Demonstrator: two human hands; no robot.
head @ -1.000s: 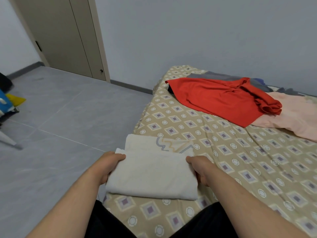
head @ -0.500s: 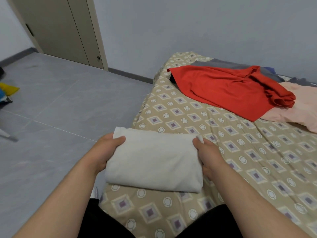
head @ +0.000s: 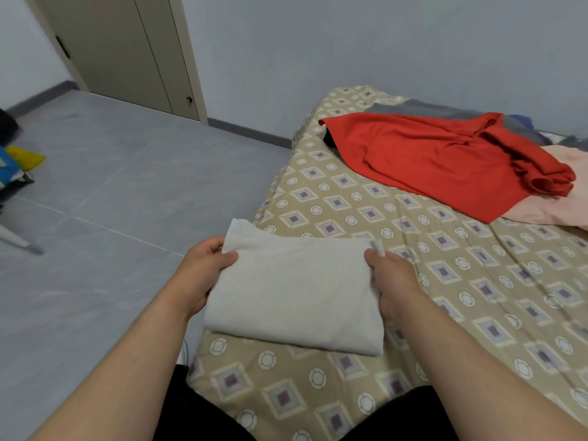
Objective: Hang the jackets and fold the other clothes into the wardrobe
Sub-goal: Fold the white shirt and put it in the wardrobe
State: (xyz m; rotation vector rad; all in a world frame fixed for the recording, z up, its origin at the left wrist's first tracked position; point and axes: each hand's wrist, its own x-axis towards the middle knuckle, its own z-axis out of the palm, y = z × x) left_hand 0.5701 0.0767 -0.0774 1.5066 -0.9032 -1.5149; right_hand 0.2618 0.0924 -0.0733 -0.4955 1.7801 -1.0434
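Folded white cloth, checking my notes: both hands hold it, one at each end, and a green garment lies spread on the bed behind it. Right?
Not quite: in the head view a red garment, not a green one, lies spread on the bed. The rest holds: the left hand and right hand hold the folded white cloth, one at each end.

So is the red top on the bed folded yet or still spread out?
Spread out: the red top lies loose and rumpled across the bed, one end bunched.
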